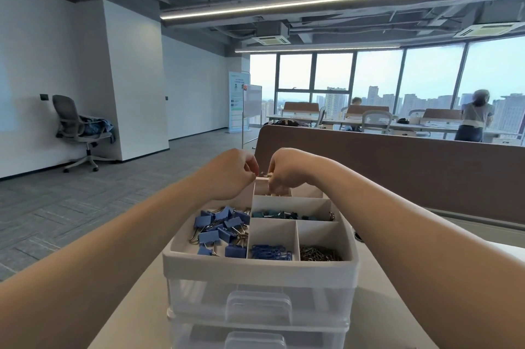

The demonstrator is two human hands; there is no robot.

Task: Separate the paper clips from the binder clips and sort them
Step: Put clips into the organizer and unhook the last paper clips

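A white compartment tray sits on top of a clear drawer unit in front of me. Large blue binder clips fill its left section. Small teal binder clips lie in a middle section. Blue paper clips and silver paper clips fill the two front sections. Both hands are over the far compartment. My left hand has its fingers curled, pinching something small and metallic. My right hand pinches small gold-coloured clips between the two hands. What lies in the far compartment is mostly hidden.
The clear drawer unit stands on a white desk. A brown partition rises behind the tray. An office chair stands by the left wall. People sit and stand at desks by the far windows.
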